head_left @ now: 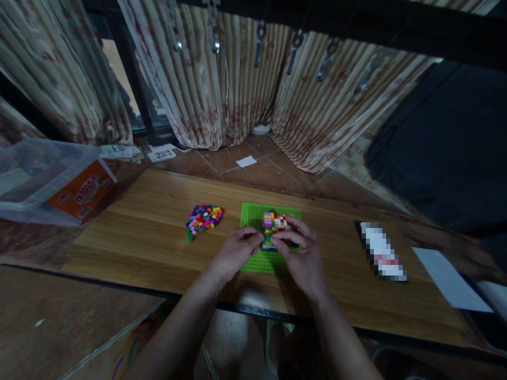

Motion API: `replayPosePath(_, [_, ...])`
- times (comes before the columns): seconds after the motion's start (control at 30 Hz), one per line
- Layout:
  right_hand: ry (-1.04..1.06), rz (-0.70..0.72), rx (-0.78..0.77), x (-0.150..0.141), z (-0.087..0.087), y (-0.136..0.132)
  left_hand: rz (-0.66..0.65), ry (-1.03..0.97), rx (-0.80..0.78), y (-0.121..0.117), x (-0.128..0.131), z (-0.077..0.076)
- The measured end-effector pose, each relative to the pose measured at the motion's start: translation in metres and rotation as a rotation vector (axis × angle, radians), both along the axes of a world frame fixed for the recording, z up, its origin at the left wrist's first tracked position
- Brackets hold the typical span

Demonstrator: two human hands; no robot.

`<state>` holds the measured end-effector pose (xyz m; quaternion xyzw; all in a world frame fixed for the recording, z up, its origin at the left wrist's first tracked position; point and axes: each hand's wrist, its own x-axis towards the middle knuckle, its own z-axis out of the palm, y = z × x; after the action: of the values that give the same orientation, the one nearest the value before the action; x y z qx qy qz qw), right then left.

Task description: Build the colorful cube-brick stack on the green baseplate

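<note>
On a green studded baseplate [251,214] stands a block built of small multicoloured toy bricks [273,220]. My left hand [240,248] is at the block's left side, thumb and forefinger pinched together close to its lower left corner. Whatever sits in that pinch is too small to make out. My right hand [301,250] curves over the block's right side, its fingers on the top and right and its thumb at the front edge, hiding part of the bricks. Left of the baseplate lies a pile of loose coloured bricks [205,217].
The wooden table [130,237] runs across the view. A blurred white packet [382,252] and a white sheet [451,277] lie to the right. At the far left is a clear plastic bin [35,158] with an orange label. Curtains [229,79] hang behind.
</note>
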<state>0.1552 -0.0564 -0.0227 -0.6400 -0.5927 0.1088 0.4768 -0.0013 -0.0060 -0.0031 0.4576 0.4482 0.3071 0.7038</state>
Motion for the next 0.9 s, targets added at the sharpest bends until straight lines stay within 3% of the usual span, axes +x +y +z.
replayPosePath(0.47, [-0.029, -0.004, 0.048, -0.0029, -0.0007, -0.0002, 0.014, -0.007, 0.057, -0.0005, 0.0066, -0.0051])
replayPosePath(0.9, [-0.023, 0.008, 0.035, -0.0031, -0.0008, -0.0007, 0.055, -0.014, -0.016, -0.0047, 0.0074, 0.0014])
